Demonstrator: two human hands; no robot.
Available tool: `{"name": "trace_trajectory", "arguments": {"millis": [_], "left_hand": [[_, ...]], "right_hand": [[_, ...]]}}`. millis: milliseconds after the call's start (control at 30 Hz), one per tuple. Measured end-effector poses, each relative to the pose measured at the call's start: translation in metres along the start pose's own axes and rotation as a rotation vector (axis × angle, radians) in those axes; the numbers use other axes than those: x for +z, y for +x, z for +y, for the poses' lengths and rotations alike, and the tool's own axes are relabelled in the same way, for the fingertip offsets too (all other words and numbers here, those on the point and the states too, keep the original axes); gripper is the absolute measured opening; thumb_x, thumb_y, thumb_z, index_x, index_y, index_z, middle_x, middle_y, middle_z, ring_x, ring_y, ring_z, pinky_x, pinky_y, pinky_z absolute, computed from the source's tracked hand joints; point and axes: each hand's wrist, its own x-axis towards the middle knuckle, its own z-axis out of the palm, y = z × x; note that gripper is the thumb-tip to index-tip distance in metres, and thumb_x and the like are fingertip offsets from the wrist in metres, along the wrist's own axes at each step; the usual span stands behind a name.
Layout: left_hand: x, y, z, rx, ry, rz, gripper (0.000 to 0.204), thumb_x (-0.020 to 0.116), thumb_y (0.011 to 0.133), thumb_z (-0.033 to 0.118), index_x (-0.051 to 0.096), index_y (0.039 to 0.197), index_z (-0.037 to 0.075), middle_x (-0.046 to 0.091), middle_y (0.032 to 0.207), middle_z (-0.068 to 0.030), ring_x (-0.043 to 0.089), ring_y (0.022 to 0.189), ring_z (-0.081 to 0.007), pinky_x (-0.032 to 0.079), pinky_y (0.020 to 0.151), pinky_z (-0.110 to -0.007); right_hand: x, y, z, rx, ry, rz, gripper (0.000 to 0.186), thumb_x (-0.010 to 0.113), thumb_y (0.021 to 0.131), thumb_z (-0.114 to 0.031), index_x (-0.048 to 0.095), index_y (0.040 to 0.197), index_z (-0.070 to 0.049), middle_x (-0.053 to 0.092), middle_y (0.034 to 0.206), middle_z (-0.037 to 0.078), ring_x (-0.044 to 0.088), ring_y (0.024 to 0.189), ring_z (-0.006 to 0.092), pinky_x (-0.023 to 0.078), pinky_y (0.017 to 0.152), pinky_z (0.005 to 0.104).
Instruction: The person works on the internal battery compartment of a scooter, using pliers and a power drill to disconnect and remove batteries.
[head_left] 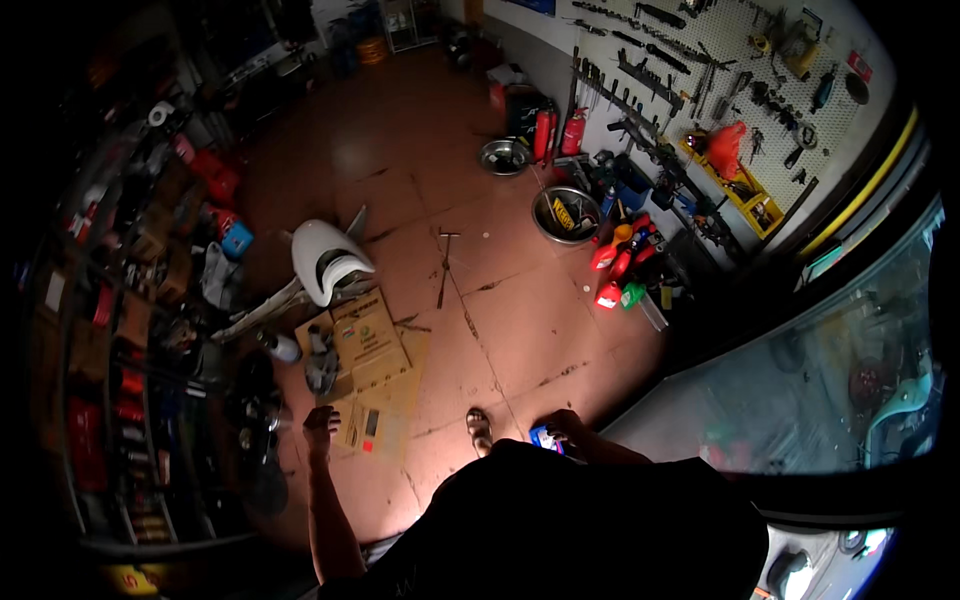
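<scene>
My left hand (pixel 321 425) hangs at the left, fingers loosely bent and apart, with nothing seen in it. It is beside the flattened cardboard (pixel 385 432) on the floor. My right hand (pixel 567 424) is at the lower middle, fingers curled at a small blue-and-white flat thing (pixel 542 438). Its kind cannot be made out, and my hand and dark shirt cover part of it. Between my hands, one sandalled foot (pixel 479 428) shows on the reddish floor. A brown carton (pixel 368 340) lies ahead of my left hand, with grey parts (pixel 322 360) next to it.
Cluttered shelves (pixel 130 330) line the left. A white curved panel (pixel 325 258) and a long-handled T-shaped tool (pixel 445 268) lie ahead. To the right are metal basins (pixel 567 215), fire extinguishers (pixel 545 134), red bottles (pixel 609 294), a tool pegboard (pixel 735 60) and a vehicle's window (pixel 800 380).
</scene>
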Motion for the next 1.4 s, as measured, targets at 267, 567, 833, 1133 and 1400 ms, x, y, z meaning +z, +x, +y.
{"name": "trace_trajectory", "arguments": {"millis": [267, 567, 833, 1133, 1400], "left_hand": [[0.032, 0.114, -0.14, -0.752, 0.53, -0.156, 0.014, 0.053, 0.093, 0.019, 0.061, 0.095, 0.008, 0.062, 0.079, -0.0049, 0.057, 0.06, -0.0116, 0.046, 0.051, -0.025], [0.158, 0.42, -0.037, -0.705, 0.552, -0.235, 0.022, 0.052, 0.094, 0.026, 0.059, 0.104, 0.007, 0.063, 0.092, -0.0061, 0.06, 0.074, -0.0173, 0.049, 0.064, -0.03], [0.526, 0.73, 0.242, -0.071, 0.446, -0.386, 0.032, 0.052, 0.095, 0.033, 0.058, 0.112, 0.007, 0.064, 0.104, -0.0071, 0.063, 0.086, -0.0224, 0.051, 0.075, -0.035], [0.814, 0.805, 0.242, -0.277, 0.238, -0.731, 0.036, 0.055, 0.093, 0.031, 0.056, 0.119, 0.006, 0.063, 0.107, -0.0098, 0.063, 0.093, -0.0247, 0.051, 0.081, -0.037], [0.955, 0.907, 0.229, -0.482, 0.38, -0.616, 0.015, 0.051, 0.091, 0.02, 0.058, 0.091, 0.007, 0.057, 0.07, -0.0036, 0.051, 0.053, -0.0145, 0.039, 0.044, -0.025]], "right_hand": [[-0.019, 0.113, -0.204, -0.077, -0.111, 0.275, 0.014, 0.055, 0.089, -0.02, 0.062, 0.089, -0.007, 0.06, 0.064, 0.006, 0.057, 0.05, 0.0164, 0.046, 0.044, 0.0268], [-0.051, 0.158, -0.313, -0.201, -0.016, 0.573, 0.023, 0.061, 0.088, -0.023, 0.059, 0.103, -0.004, 0.066, 0.081, 0.012, 0.064, 0.065, 0.0216, 0.052, 0.053, 0.0345], [-0.056, 0.2, -0.469, 0.041, 0.098, 0.643, 0.02, 0.057, 0.089, -0.025, 0.059, 0.1, -0.008, 0.066, 0.083, 0.008, 0.065, 0.072, 0.0192, 0.053, 0.063, 0.035], [-0.156, 0.269, -0.623, 0.007, 0.285, 0.703, 0.022, 0.059, 0.088, -0.02, 0.057, 0.103, -0.005, 0.063, 0.078, 0.01, 0.062, 0.064, 0.0192, 0.05, 0.056, 0.0338], [-0.233, 0.241, -0.761, -0.328, 0.591, 0.963, 0.029, 0.057, 0.091, -0.022, 0.054, 0.112, -0.003, 0.063, 0.083, 0.009, 0.062, 0.064, 0.0153, 0.049, 0.053, 0.0261]]}}
